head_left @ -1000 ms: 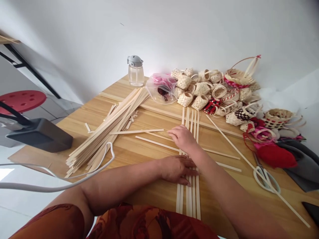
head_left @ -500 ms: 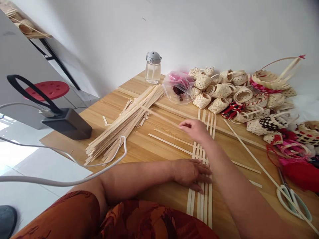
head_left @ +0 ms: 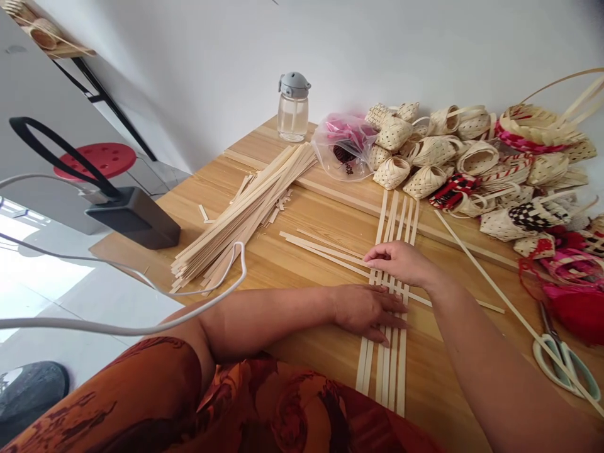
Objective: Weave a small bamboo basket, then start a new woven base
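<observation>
Several long, pale flat strips [head_left: 381, 371] lie side by side on the table, running away from me, with a few crosswise strips woven through them. My left hand [head_left: 370, 311] lies flat over this weave, its fingers spread and pressing on it. Just beyond, my right hand [head_left: 399, 261] has thumb and fingers pinched on a crosswise strip [head_left: 325, 251], laid over the lengthwise ones. That strip's far end reaches left, close to other crosswise strips. My right hand hides part of the crossing.
A thick bundle of strips [head_left: 245, 214] lies to the left, under a white cable [head_left: 240, 270]. A dark power bank [head_left: 136, 217] and a bottle [head_left: 293, 113] stand on the table [head_left: 264, 277]. Small woven baskets [head_left: 427, 151] crowd the back right; scissors [head_left: 564, 362] lie at right.
My right hand has come down and nearer with the strip, from above the table to the lengthwise strips. My left hand stays on the weave. The view has shifted slightly.
</observation>
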`<state>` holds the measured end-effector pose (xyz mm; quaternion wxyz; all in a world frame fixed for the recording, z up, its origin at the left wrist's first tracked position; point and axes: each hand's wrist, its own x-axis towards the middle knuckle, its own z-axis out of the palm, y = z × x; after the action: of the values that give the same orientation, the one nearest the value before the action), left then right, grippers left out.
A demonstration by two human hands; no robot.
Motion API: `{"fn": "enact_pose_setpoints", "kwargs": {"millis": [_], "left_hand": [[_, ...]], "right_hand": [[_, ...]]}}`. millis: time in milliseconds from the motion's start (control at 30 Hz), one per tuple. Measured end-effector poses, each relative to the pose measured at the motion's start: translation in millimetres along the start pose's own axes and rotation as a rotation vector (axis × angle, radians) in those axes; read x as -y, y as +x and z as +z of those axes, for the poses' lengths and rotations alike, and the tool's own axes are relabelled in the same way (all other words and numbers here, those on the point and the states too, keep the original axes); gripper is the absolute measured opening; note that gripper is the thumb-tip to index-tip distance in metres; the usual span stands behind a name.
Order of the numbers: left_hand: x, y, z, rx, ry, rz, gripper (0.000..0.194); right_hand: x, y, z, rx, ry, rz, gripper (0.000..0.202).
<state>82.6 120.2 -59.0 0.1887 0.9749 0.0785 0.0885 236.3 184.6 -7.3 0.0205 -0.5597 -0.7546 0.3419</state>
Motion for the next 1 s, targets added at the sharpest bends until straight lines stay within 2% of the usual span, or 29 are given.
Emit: {"fn": "enact_pose_setpoints", "kwargs": {"millis": [200,400,600,1000], "left_hand": [[1,0,3.0,-0.018,-0.016,0.012,0.057],[4,-2,7.6,-0.090,-0.067,0.038,0.054],[5,-1,9.9,-0.086,-0.080,0.040,0.055],[4,-1,9.8,-0.088,-0.077,0.024,0.055]], "right_hand": [[-10,-7,-3,0.005,0.018,0.010,0.018],[-1,-9,-6,-0.031,-0.020,0.016,0.013],[3,-10,-6,-0.050,-0.105,0.019,0.007],[-2,-10,-2,-0.059,-0.112,0.010,0.009]]}}
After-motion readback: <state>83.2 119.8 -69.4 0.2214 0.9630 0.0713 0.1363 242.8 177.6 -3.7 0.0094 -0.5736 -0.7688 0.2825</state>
